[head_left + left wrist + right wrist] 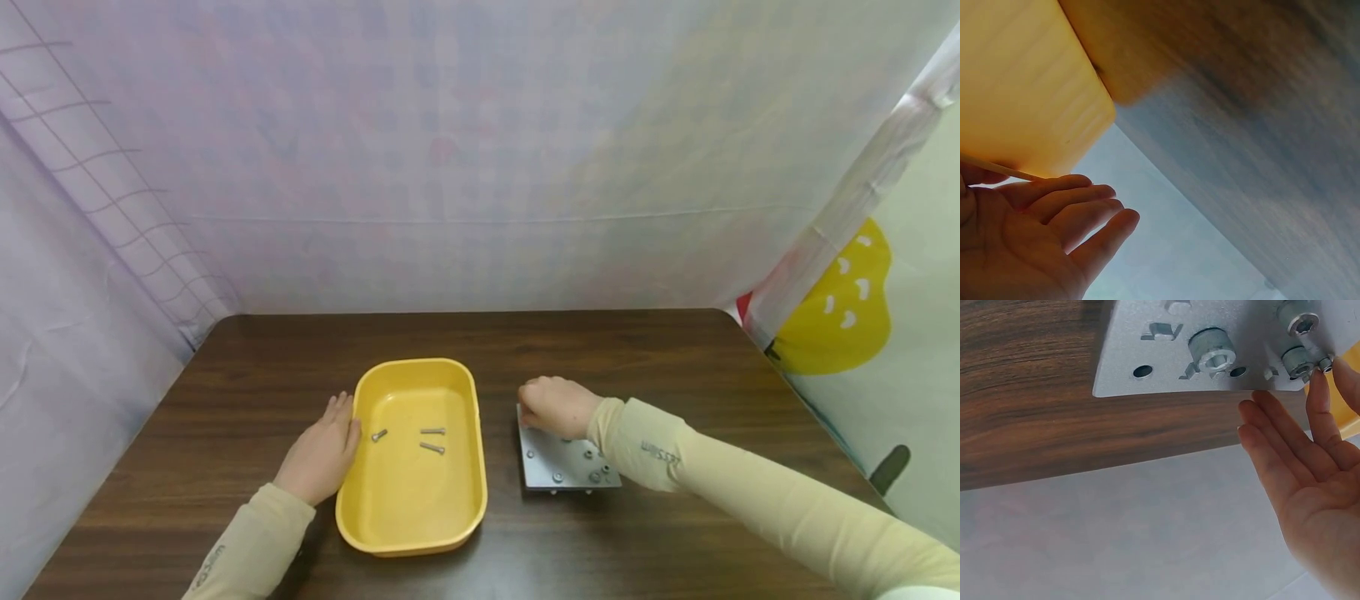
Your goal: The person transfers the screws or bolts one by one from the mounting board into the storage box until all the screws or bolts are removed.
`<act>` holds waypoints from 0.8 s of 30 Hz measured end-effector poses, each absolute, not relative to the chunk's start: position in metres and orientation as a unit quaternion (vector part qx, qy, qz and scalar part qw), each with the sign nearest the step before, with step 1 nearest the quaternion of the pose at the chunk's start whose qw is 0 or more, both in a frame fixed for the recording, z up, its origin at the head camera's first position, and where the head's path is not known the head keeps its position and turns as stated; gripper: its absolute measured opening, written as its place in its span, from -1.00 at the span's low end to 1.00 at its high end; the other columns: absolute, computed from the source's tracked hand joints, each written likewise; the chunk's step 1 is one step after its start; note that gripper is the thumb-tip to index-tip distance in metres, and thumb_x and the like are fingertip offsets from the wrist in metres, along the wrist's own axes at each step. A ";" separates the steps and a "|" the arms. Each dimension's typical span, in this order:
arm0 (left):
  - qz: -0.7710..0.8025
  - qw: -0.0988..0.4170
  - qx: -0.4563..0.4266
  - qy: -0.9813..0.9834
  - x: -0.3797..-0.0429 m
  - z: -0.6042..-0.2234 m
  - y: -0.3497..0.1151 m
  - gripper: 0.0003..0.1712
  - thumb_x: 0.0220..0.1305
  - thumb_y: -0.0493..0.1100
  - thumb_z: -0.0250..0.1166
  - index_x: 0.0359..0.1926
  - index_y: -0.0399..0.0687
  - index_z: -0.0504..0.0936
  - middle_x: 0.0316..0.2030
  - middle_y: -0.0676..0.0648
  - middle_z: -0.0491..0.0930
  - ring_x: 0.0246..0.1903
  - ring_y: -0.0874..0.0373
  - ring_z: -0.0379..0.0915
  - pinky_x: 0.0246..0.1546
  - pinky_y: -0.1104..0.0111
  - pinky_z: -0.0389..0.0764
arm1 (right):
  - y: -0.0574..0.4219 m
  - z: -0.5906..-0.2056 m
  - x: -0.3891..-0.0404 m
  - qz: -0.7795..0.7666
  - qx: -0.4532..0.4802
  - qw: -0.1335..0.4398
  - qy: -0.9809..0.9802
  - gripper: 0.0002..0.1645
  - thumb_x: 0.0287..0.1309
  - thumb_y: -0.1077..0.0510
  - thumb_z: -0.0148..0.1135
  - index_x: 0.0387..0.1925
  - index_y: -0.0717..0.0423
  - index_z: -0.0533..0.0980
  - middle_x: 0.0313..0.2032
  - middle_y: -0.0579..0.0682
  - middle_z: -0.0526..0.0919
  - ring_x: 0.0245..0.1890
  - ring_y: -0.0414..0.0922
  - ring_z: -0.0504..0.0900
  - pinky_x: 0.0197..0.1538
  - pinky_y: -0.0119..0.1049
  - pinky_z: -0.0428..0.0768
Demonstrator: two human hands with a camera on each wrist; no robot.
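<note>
My left hand (321,450) rests against the left side of a yellow plastic tray (408,508), its fingers fairly straight along the rim. Three loose screws lie in the tray: a short screw (379,435), a longer screw (432,431) and another long screw (432,447). To the tray's right is a grey metal plate (542,468) fitted with several bolts. Over its far left corner is my right hand (558,407). In the right wrist view, thumb and index finger pinch a small screw (1326,364) at the plate, beside larger socket-head bolts (1212,350); the other fingers extend loosely.
Everything stands on a dark wood-grain table (277,358). A pale patterned curtain (480,167) hangs behind its far edge. At the right, a cloth (832,317) with a yellow printed shape hangs beside the table.
</note>
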State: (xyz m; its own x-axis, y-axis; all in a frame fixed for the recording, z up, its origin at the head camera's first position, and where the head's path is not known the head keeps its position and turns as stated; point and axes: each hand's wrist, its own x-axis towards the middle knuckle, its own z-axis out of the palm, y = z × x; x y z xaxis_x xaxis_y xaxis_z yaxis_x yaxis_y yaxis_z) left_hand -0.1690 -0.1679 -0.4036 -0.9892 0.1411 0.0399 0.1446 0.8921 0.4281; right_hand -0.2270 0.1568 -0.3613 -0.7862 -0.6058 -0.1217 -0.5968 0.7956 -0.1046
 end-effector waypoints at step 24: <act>-0.221 0.009 -0.075 -0.972 -0.170 -0.404 -0.167 -0.39 0.55 -0.11 -0.14 0.41 -0.49 0.18 0.43 -0.42 0.14 0.44 -0.30 0.05 0.41 -0.13 0.18 | 0.160 -0.362 -0.227 -0.039 -0.338 0.067 0.938 -0.85 0.13 0.29 0.27 -0.50 0.10 0.50 -0.52 -0.05 0.53 -0.53 -0.16 0.47 -0.47 -0.28 0.54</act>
State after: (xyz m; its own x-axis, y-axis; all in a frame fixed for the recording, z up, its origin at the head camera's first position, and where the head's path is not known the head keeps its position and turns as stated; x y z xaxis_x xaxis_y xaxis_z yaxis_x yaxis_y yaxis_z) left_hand -0.1699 -0.1672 -0.4037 -0.9885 0.1425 0.0513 0.1507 0.8912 0.4278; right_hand -0.2275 0.1601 -0.3623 -0.7629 -0.6387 -0.0998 -0.6284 0.7689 -0.1179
